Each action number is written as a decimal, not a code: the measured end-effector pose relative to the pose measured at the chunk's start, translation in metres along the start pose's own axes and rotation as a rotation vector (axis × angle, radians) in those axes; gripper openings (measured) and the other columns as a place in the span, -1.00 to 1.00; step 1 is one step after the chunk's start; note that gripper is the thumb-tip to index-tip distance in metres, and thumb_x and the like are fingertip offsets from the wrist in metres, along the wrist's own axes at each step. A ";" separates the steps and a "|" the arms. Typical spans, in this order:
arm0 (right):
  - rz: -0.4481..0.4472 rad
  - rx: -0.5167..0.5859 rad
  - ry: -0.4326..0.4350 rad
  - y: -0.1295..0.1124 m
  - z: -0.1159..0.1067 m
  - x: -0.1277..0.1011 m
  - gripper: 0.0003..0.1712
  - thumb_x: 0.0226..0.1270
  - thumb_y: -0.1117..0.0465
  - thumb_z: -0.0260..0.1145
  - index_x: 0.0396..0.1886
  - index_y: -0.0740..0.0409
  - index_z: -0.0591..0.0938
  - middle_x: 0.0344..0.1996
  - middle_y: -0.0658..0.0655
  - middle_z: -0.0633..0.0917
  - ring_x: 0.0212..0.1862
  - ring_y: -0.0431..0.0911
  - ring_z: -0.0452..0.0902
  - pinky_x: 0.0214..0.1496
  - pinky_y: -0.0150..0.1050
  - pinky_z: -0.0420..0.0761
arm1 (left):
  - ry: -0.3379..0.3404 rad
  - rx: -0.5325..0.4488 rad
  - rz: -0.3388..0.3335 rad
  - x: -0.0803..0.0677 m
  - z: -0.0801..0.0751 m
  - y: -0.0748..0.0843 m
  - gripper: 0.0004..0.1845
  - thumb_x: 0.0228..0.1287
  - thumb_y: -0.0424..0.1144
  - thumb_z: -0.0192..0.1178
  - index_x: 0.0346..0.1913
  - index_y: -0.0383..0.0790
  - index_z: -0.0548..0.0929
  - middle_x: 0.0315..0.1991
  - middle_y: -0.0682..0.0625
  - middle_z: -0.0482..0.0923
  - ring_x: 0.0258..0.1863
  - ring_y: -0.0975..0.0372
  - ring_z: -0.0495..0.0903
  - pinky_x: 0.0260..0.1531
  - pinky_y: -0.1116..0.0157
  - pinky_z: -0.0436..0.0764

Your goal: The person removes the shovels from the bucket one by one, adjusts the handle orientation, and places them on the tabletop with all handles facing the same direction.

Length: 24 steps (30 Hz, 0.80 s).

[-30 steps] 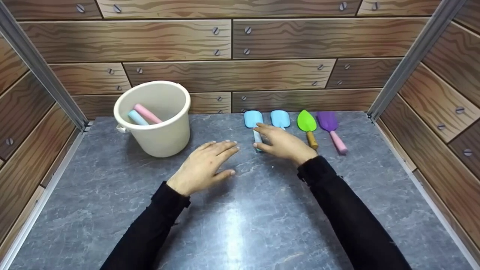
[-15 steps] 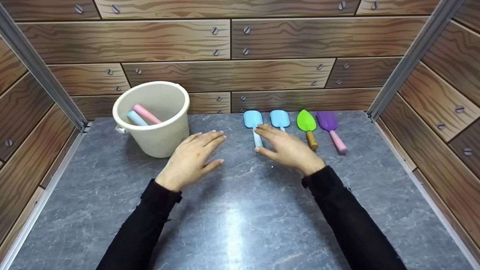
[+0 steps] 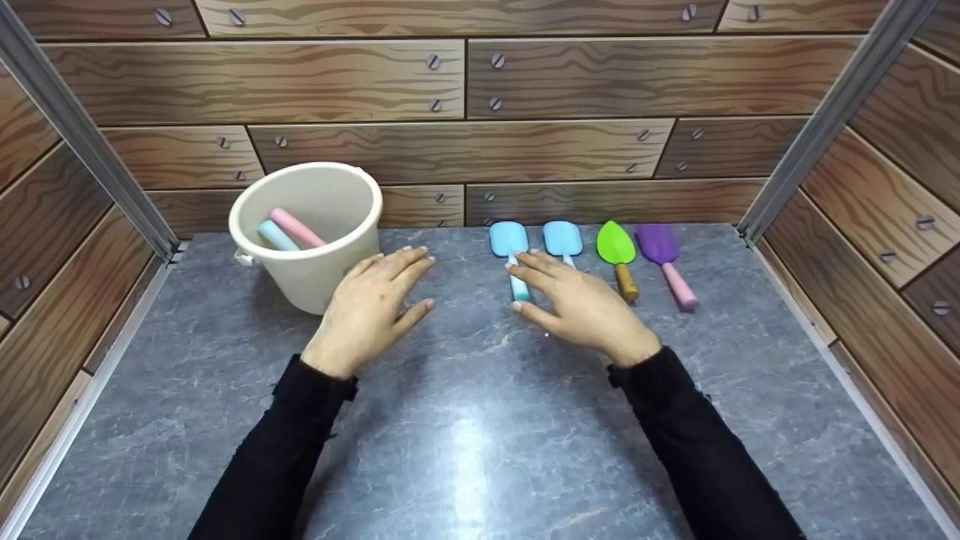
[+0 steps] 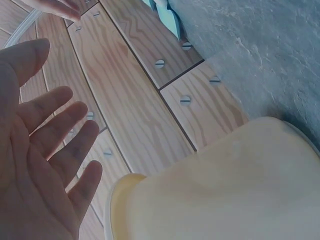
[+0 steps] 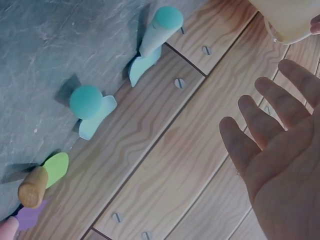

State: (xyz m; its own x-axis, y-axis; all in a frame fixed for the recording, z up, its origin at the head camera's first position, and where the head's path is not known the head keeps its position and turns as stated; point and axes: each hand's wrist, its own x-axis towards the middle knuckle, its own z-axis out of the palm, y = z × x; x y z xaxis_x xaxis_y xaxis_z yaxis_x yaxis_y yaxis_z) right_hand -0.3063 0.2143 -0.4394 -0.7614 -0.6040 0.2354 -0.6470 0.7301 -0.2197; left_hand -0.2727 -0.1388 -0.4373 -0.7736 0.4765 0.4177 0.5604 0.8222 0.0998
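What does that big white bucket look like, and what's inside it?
The bucket is cream-white, looks like plastic, round, and a bit narrower at the bottom. It stands upright on the grey table, at the back left near the wood-look wall. A small lug shows on its left rim. Inside, a pink handle and a light blue handle lean against its wall. The left hand hovers open just to its right; whether it touches the bucket is unclear.

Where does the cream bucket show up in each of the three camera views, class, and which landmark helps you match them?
Head view: the cream bucket stands at the left rear of the grey table, just beyond the left hand.
Left wrist view: its wall fills the lower right.
Right wrist view: only a bit shows at the top right corner.
Shared landmark: the wood-plank back wall with screws.
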 end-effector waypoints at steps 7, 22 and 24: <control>-0.014 0.013 -0.011 -0.007 -0.007 -0.005 -0.19 0.85 -0.29 0.28 0.84 0.00 0.49 0.81 0.23 0.50 0.84 0.24 0.40 0.84 0.33 0.52 | 0.015 -0.010 -0.019 0.000 -0.005 -0.005 -0.31 0.76 0.10 0.36 0.71 -0.17 0.58 0.75 -0.14 0.56 0.74 -0.09 0.56 0.83 -0.22 0.45; -0.032 0.002 -0.044 -0.022 -0.011 -0.011 -0.19 0.86 -0.26 0.28 0.87 -0.03 0.44 0.83 0.19 0.47 0.86 0.19 0.38 0.85 0.29 0.51 | 0.018 -0.042 -0.069 -0.002 -0.019 -0.015 -0.27 0.75 0.10 0.35 0.76 -0.14 0.52 0.79 -0.12 0.51 0.80 -0.06 0.49 0.88 -0.21 0.37; -0.037 0.000 -0.043 -0.023 -0.010 -0.011 -0.18 0.86 -0.26 0.28 0.87 -0.03 0.44 0.83 0.19 0.48 0.85 0.19 0.40 0.83 0.30 0.54 | 0.020 -0.050 -0.080 -0.002 -0.023 -0.017 -0.27 0.76 0.10 0.35 0.77 -0.14 0.52 0.80 -0.13 0.49 0.80 -0.07 0.48 0.87 -0.23 0.36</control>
State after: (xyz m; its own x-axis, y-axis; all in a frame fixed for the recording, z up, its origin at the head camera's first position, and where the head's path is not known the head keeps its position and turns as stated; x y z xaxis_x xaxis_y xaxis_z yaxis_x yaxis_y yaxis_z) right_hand -0.2823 0.2075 -0.4275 -0.7380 -0.6437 0.2025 -0.6747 0.7070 -0.2118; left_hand -0.2745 -0.1610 -0.4190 -0.8108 0.4033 0.4242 0.5115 0.8406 0.1785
